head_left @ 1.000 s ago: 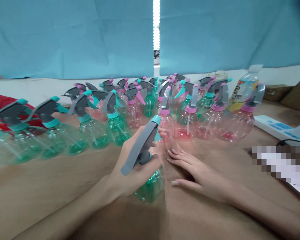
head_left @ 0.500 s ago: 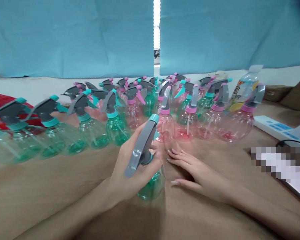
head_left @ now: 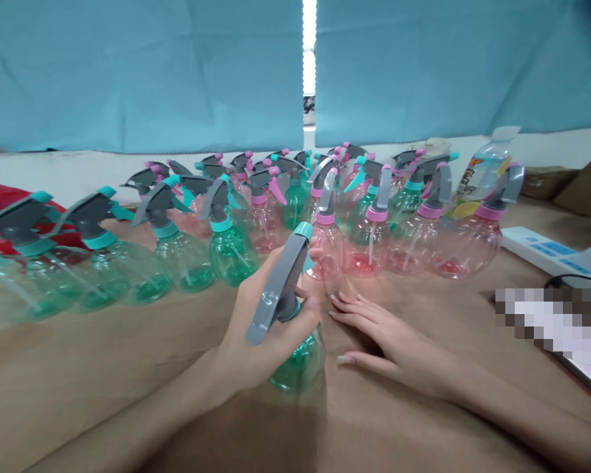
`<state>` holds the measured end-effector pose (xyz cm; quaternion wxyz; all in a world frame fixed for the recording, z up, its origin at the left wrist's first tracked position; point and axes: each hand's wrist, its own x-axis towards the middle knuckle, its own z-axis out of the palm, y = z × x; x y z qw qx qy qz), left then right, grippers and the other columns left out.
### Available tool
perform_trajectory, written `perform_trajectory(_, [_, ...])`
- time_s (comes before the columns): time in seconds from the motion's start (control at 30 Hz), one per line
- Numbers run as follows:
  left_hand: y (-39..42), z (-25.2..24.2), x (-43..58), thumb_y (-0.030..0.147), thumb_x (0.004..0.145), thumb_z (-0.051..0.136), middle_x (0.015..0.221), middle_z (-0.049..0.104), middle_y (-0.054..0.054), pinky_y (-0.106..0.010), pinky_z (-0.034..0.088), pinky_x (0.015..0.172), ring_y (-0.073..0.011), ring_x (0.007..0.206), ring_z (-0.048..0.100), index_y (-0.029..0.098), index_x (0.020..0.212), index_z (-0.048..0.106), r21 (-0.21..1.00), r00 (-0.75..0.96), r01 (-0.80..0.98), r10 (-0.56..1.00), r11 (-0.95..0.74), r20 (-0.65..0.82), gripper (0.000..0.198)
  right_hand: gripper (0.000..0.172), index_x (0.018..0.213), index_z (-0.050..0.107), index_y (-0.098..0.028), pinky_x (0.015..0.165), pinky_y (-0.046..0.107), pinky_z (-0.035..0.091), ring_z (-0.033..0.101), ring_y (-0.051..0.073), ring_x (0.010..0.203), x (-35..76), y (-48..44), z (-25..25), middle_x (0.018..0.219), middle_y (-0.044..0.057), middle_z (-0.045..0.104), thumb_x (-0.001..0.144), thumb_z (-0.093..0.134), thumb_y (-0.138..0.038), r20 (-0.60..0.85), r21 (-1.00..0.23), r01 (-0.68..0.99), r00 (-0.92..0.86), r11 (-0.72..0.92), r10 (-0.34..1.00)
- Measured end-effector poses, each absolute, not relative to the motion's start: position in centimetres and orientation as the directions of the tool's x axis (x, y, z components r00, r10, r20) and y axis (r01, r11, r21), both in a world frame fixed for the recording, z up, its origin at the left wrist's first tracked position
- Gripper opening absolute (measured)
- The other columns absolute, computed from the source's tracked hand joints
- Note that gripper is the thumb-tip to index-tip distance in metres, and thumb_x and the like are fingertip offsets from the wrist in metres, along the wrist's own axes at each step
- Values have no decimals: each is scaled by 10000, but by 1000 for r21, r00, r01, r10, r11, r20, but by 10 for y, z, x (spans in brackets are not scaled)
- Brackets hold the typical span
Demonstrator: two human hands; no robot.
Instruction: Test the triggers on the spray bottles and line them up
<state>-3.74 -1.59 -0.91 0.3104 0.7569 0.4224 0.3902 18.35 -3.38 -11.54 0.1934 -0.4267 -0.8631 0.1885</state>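
While your right hand (head_left: 387, 335) lies open and palm-down on the table (head_left: 384, 427), exactly as a second ago, your left hand (head_left: 278, 339) grips the green spray bottle (head_left: 298, 368) by its neck, just beside it. The bottle's gray head (head_left: 282, 279) has turned slightly, pointing more directly away from you.

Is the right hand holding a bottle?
No, the right hand lies flat on the table, while the left hand grips a green bottle.
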Motion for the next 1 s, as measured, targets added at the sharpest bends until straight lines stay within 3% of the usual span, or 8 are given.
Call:
perform_trajectory(0.23, [-18,-9,-37,167,702,539,664,518,61,-263,440,517,-129,517,479,225,1084,513,818,326,366,884,-444,334,388,654,1457,433,-188,1161,521,290,300,288,1437,184,-33,-117,1540,111,392,932,528,-567,180,-487,662,-563,570,807])
perform_trajectory(0.4, [-19,-7,-38,129,703,508,673,452,62,-260,391,507,-115,521,420,207,930,517,780,332,380,861,-497,386,240,668,1454,434,-157,1168,502,281,275,277,1448,184,-33,-116,1552,116,366,941,498,-581,148,-474,680,-565,559,812])
perform_trajectory(0.73, [-17,-9,-40,149,740,518,639,356,76,-269,370,537,-116,520,364,231,867,467,710,320,400,815,-579,483,159,673,1439,455,-143,1162,510,288,290,286,1441,182,-33,-114,1531,132,402,937,497,-589,149,-484,672,-568,560,809])
perform_trajectory(0.83, [-15,-10,-41,144,736,519,678,432,63,-264,403,543,-117,532,400,227,933,509,706,323,415,818,-574,475,214,674,1435,460,-145,1159,520,285,293,293,1439,182,-33,-113,1528,141,405,935,496,-595,148,-485,673,-566,558,811])
perform_trajectory(1.0, [-7,-15,-42,142,756,531,993,632,10,-265,448,550,-108,553,481,251,1167,531,709,309,417,823,-568,477,425,683,1412,479,-124,1150,512,302,321,300,1426,180,-32,-106,1513,165,421,927,503,-605,138,-482,676,-570,558,810])
